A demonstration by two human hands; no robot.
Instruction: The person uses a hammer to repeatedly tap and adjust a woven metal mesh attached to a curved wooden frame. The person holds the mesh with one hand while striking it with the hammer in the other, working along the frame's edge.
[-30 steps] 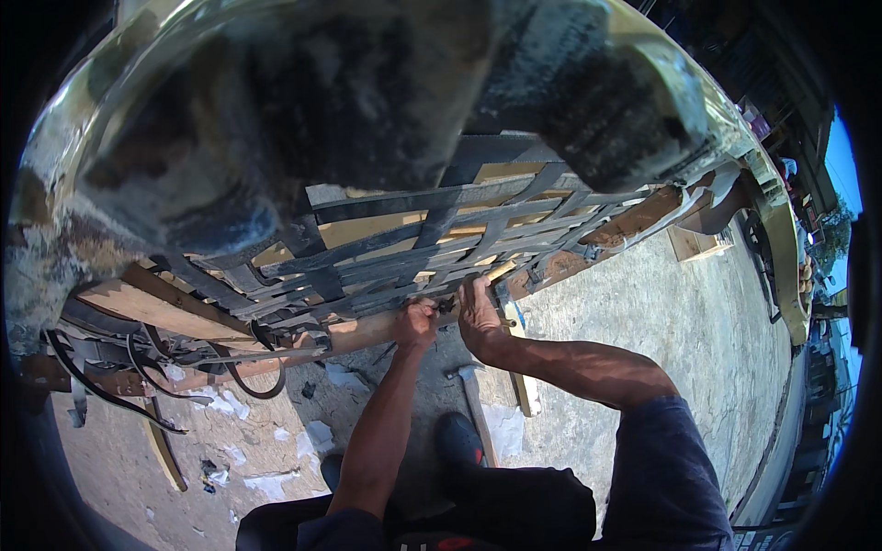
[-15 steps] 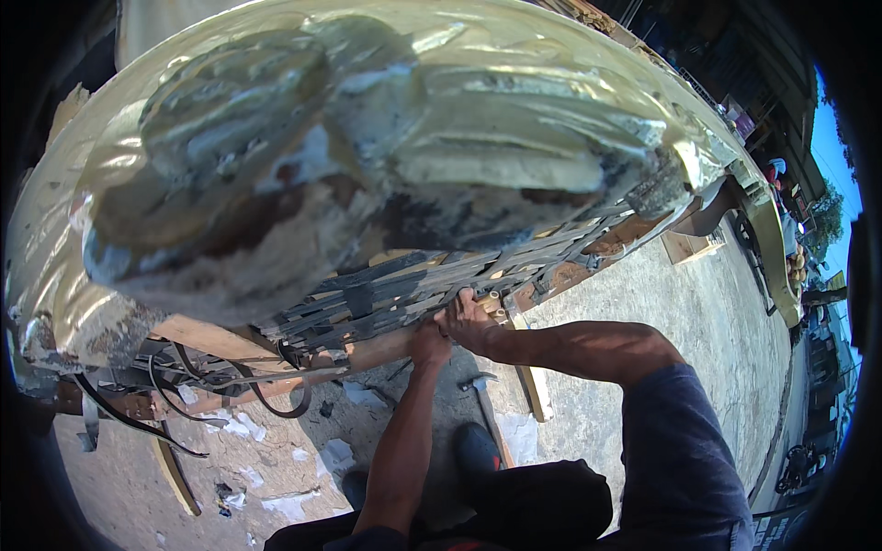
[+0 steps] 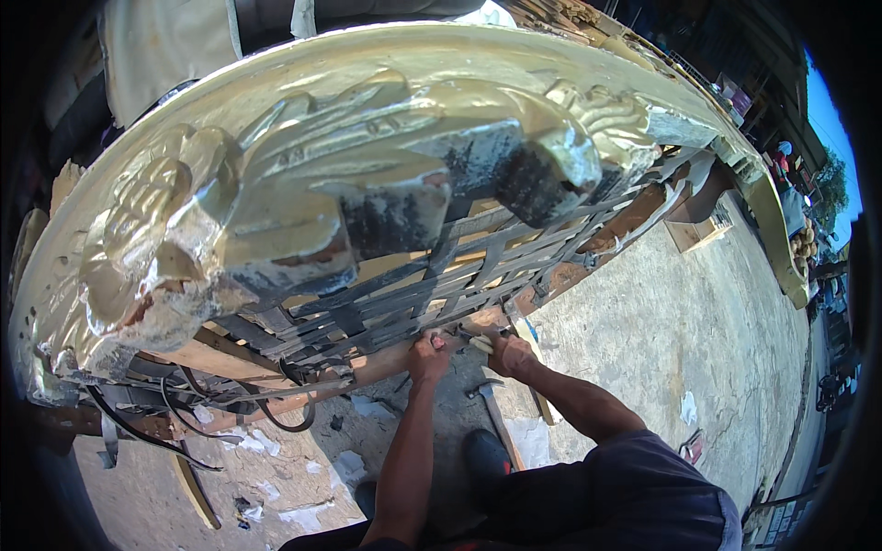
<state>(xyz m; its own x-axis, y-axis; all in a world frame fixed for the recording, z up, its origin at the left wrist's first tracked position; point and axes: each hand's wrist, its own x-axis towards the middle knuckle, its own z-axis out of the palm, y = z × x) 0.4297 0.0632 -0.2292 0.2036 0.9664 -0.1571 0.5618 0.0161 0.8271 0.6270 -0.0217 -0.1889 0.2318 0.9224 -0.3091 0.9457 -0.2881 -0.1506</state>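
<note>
A carved, gold-painted furniture frame [image 3: 303, 174] with worn lower edges fills the upper view. Beneath it, dark woven webbing straps [image 3: 432, 285] stretch down to a brown wooden rail [image 3: 390, 361]. My left hand [image 3: 429, 358] is closed at that rail, by the lower ends of the straps; what its fingers pinch is too small to make out. Just to its right, my right hand [image 3: 511, 356] is closed around a tool with pale handles [image 3: 481, 343]. The tool's dark end lies close to the rail, and its exact kind is not clear.
Loose black strap ends [image 3: 276, 413] hang at the left. A hammer-like tool [image 3: 484, 387] and torn white scraps [image 3: 308, 514] lie on the concrete floor [image 3: 643, 340]. A wooden corner piece [image 3: 695, 230] is at the right, with stacked wood [image 3: 560, 20] behind the frame.
My right hand has moved right and down, away from my left hand, and the pale-handled tool now shows in it. My left hand stays at the rail. The view has shifted, baring more webbing.
</note>
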